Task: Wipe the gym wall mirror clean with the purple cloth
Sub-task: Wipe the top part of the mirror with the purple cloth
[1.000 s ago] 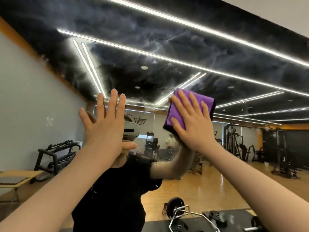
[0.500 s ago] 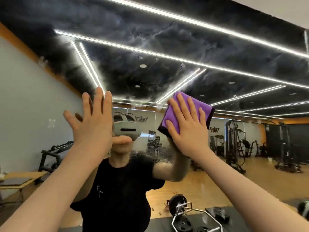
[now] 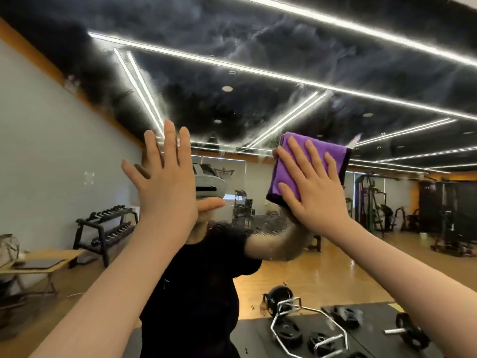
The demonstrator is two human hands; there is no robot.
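Note:
The wall mirror fills the view and shows streaks and a band of droplets near its middle. My right hand presses the folded purple cloth flat against the glass with straight, spread fingers. My left hand lies flat on the mirror to the left, fingers straight and spread, holding nothing. Between the hands the mirror reflects a person in a black shirt with a headset.
Reflected in the glass are a dumbbell rack at the left, a low wooden bench, a hex bar and weight plates on a black mat, and gym machines at the right on a wooden floor.
My right hand has slid the cloth to the right and slightly down across the glass. The left hand stays flat on the mirror; the view has shifted a little.

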